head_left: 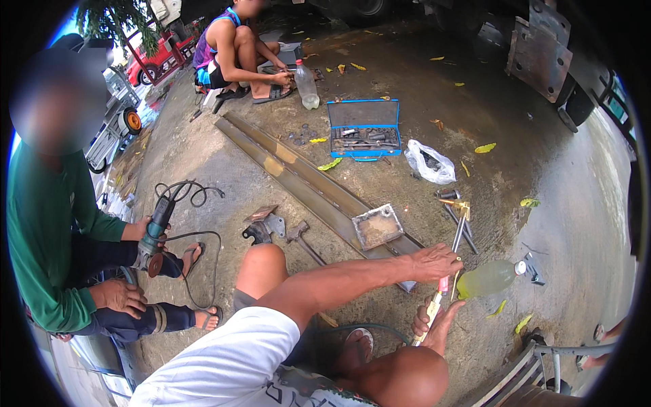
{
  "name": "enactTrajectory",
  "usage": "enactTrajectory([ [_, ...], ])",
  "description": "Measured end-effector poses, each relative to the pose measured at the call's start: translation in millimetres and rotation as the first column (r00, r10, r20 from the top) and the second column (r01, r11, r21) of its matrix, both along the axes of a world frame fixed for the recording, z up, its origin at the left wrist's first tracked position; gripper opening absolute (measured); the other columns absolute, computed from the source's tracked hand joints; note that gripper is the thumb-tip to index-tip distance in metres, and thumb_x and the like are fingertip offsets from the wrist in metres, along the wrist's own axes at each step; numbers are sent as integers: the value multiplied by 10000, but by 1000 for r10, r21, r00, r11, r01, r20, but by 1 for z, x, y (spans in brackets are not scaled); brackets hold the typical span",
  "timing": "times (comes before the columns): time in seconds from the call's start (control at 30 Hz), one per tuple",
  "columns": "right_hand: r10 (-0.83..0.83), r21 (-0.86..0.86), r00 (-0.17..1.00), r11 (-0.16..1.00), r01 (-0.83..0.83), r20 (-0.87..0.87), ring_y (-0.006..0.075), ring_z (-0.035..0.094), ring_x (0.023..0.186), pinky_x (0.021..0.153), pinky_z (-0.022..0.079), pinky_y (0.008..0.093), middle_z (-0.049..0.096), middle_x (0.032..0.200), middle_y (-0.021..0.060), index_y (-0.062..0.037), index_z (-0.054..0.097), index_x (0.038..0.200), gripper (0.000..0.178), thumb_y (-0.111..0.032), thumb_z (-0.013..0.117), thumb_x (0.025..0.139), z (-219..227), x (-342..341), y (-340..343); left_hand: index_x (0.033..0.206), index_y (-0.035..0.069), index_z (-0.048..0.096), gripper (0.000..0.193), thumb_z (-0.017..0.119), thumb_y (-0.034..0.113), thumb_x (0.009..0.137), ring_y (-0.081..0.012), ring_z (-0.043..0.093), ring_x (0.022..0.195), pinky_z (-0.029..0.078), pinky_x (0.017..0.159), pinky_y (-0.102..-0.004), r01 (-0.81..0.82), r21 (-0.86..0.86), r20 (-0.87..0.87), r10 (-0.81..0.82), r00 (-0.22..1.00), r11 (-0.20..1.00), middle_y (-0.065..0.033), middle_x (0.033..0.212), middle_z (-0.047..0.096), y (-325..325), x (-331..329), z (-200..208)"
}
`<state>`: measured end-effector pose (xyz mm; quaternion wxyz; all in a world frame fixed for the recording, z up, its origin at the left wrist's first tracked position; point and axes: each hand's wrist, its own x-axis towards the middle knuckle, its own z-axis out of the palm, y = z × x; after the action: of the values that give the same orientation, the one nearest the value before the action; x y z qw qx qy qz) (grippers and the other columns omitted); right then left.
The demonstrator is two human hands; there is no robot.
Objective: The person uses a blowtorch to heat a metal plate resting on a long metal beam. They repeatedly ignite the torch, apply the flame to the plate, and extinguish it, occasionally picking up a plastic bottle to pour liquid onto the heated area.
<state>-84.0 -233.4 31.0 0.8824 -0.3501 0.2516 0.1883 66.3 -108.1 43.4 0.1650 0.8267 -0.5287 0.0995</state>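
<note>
My left hand (436, 264) reaches across from the left, its fingers closed around the upper part of a cutting torch (443, 285). The torch has a brass head, slim metal tubes and a red section on its body. Lower down, my right hand (441, 327) grips its brass-coloured handle beside my bent knee. Just right of my hands lies a clear bottle (487, 279) of yellow-green liquid with a white cap. Beyond my left hand, a rusty square metal plate (376, 226) rests on long steel channels (291, 173).
At left, a person in green sleeves holds an angle grinder (157, 230); its cord trails on the concrete. A hammer (302, 237) lies near my knee. Farther off are a blue toolbox (365, 136), a plastic bag (434, 163), a red-capped bottle (307, 88) and a crouching person.
</note>
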Motion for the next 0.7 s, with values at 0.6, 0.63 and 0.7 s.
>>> enactTrajectory([
  [0.6,250,-471,926,877,-92,283,159,583,695,626,485,304,624,820,68,-7,627,1003,779,-762,604,811,-49,-13,-41,1127,24,551,333,556,343,1032,-175,639,934,504,844,-361,-626,-136,-986,-165,12,768,-61,936,629,-8,-64,-12],
  [0.63,270,-647,938,759,-70,215,174,604,776,707,503,329,652,881,85,14,635,1040,746,-702,648,831,-50,-16,-60,1071,42,535,273,574,308,1026,-155,650,751,521,683,-329,-658,-190,-937,-334,-100,729,-52,864,599,-7,-68,-16],
  [0.7,165,-964,981,260,56,102,236,620,917,868,498,380,667,1095,155,75,592,1237,665,-430,768,842,-73,-13,-126,1058,47,477,296,587,319,1020,-172,618,582,528,533,-339,-722,-153,-897,-402,-186,674,-53,803,571,-2,-74,-5],
])
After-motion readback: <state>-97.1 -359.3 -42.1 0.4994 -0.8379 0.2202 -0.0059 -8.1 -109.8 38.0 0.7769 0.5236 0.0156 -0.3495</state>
